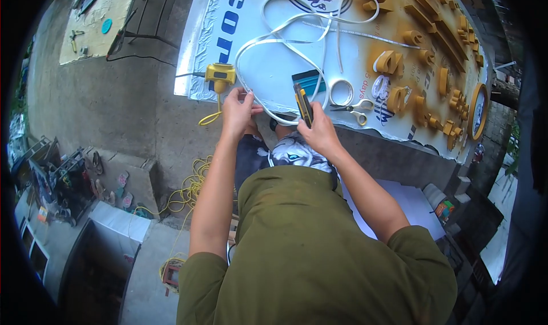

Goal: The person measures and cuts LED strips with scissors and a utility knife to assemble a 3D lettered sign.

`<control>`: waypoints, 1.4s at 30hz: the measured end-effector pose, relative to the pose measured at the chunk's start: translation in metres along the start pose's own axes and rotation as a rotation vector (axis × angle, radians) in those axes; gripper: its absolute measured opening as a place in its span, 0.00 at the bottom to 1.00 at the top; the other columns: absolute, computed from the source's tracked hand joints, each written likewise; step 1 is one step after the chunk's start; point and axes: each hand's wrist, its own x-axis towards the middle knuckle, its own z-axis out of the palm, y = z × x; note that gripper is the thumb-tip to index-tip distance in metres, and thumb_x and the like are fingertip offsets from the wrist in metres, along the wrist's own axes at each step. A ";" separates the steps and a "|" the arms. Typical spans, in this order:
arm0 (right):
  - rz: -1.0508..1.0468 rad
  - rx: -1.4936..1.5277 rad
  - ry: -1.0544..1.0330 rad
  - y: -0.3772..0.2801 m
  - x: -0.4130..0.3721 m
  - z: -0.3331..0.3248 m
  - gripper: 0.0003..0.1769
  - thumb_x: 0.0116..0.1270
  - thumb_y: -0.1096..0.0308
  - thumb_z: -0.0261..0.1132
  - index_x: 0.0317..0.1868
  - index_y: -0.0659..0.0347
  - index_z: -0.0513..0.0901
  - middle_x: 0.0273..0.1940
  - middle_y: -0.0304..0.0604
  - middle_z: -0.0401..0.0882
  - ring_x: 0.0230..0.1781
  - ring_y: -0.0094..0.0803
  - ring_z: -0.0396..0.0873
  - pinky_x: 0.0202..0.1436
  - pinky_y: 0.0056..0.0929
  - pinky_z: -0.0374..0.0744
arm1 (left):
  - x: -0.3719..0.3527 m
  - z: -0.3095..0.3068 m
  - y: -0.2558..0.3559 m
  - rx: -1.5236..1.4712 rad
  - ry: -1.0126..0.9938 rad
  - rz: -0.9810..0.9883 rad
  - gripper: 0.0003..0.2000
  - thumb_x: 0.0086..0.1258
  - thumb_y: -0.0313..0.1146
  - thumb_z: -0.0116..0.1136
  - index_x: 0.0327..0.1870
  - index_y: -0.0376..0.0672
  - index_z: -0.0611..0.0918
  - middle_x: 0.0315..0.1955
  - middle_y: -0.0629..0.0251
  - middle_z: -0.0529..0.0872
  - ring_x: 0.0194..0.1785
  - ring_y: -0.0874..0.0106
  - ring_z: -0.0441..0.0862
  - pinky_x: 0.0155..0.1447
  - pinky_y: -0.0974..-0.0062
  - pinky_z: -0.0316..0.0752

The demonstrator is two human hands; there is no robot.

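My right hand [321,132] is closed around a yellow-and-black utility knife [303,106], its front end pointing up towards the table. My left hand [238,111] pinches a long white flexible strip [238,55] near the table's front edge; from there the strip runs along the edge towards my right hand and loops loosely over the board. Beneath the knife lies a teal squeegee-like card [311,80]. A roll of white tape [341,92] and scissors [361,109] rest just to the right. Close to my left hand sits a yellow power socket [220,75].
Brown-painted cut-out letters and shapes [442,33] cover the right side of the printed board [274,68]. A yellow cord [194,182] is tangled on the floor at left. Another table [91,25] stands at the upper left. White sheets [394,202] lie at my right.
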 end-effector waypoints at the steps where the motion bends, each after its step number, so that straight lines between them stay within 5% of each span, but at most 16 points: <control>1: 0.035 -0.001 -0.009 0.001 -0.004 0.004 0.24 0.70 0.65 0.69 0.60 0.69 0.72 0.41 0.67 0.85 0.46 0.64 0.86 0.53 0.49 0.81 | 0.002 0.004 -0.002 -0.006 0.004 -0.005 0.17 0.83 0.30 0.57 0.60 0.21 0.78 0.43 0.49 0.88 0.36 0.65 0.93 0.39 0.72 0.91; 6: 0.021 0.084 0.023 0.002 -0.015 0.023 0.26 0.68 0.70 0.67 0.62 0.71 0.70 0.44 0.72 0.84 0.49 0.71 0.85 0.54 0.56 0.80 | 0.006 0.012 -0.006 0.015 -0.003 -0.018 0.17 0.82 0.29 0.58 0.60 0.20 0.78 0.41 0.48 0.90 0.35 0.65 0.94 0.38 0.72 0.91; 13: -0.043 0.148 0.066 0.011 -0.007 0.029 0.21 0.69 0.74 0.67 0.59 0.66 0.73 0.43 0.59 0.87 0.48 0.57 0.89 0.55 0.46 0.82 | 0.010 0.006 -0.012 0.228 0.064 0.082 0.15 0.81 0.28 0.61 0.58 0.22 0.79 0.34 0.50 0.92 0.33 0.66 0.94 0.36 0.71 0.90; 19: 0.007 -0.019 0.560 0.051 0.058 -0.063 0.18 0.72 0.73 0.63 0.60 0.63 0.73 0.54 0.59 0.89 0.50 0.58 0.89 0.53 0.50 0.83 | 0.010 0.007 -0.009 0.260 0.079 0.075 0.14 0.79 0.28 0.63 0.55 0.24 0.80 0.34 0.50 0.92 0.32 0.66 0.94 0.35 0.71 0.90; 21: -0.246 -0.123 0.608 0.063 0.085 -0.101 0.22 0.73 0.74 0.59 0.66 0.63 0.69 0.63 0.50 0.89 0.46 0.53 0.89 0.52 0.45 0.83 | 0.012 0.006 -0.009 0.287 0.081 0.079 0.14 0.79 0.28 0.64 0.55 0.24 0.80 0.33 0.51 0.92 0.32 0.66 0.94 0.35 0.71 0.90; 24: -0.101 -0.212 0.429 0.081 0.123 -0.130 0.23 0.73 0.74 0.59 0.67 0.63 0.71 0.63 0.51 0.88 0.47 0.55 0.89 0.54 0.47 0.83 | 0.012 0.008 -0.007 0.314 0.083 0.086 0.14 0.79 0.28 0.64 0.54 0.25 0.80 0.32 0.51 0.92 0.32 0.66 0.94 0.34 0.71 0.90; 25: -0.107 -0.217 0.415 0.087 0.130 -0.131 0.23 0.71 0.72 0.61 0.66 0.63 0.73 0.57 0.63 0.86 0.55 0.65 0.85 0.59 0.53 0.80 | 0.012 0.009 -0.006 0.323 0.085 0.088 0.14 0.78 0.28 0.65 0.54 0.25 0.80 0.32 0.51 0.92 0.31 0.66 0.94 0.34 0.71 0.89; 29: -0.069 -0.300 0.401 0.104 0.137 -0.126 0.24 0.69 0.72 0.62 0.65 0.66 0.73 0.48 0.66 0.85 0.54 0.69 0.83 0.62 0.55 0.78 | 0.012 0.009 -0.007 0.342 0.093 0.085 0.13 0.78 0.29 0.65 0.53 0.25 0.80 0.32 0.51 0.92 0.31 0.67 0.94 0.34 0.71 0.89; 32: -0.058 -0.288 0.374 0.112 0.127 -0.130 0.23 0.70 0.73 0.61 0.64 0.68 0.71 0.54 0.64 0.86 0.50 0.57 0.86 0.56 0.48 0.82 | 0.011 0.010 -0.006 0.360 0.098 0.088 0.13 0.78 0.29 0.65 0.53 0.25 0.81 0.31 0.51 0.92 0.31 0.67 0.94 0.34 0.71 0.89; 38: -0.004 0.486 0.500 0.086 0.105 -0.143 0.19 0.73 0.79 0.57 0.63 0.69 0.68 0.68 0.54 0.83 0.40 0.25 0.82 0.41 0.27 0.84 | 0.011 0.009 -0.009 0.328 0.095 0.085 0.13 0.78 0.29 0.66 0.52 0.26 0.81 0.31 0.51 0.92 0.31 0.67 0.93 0.34 0.72 0.89; 42: 0.006 0.867 0.387 0.084 0.082 -0.145 0.19 0.75 0.82 0.60 0.63 0.66 0.70 0.59 0.54 0.85 0.37 0.27 0.81 0.43 0.29 0.84 | 0.012 0.007 -0.013 0.308 0.082 0.088 0.13 0.78 0.29 0.67 0.51 0.26 0.81 0.32 0.51 0.92 0.31 0.68 0.93 0.33 0.72 0.89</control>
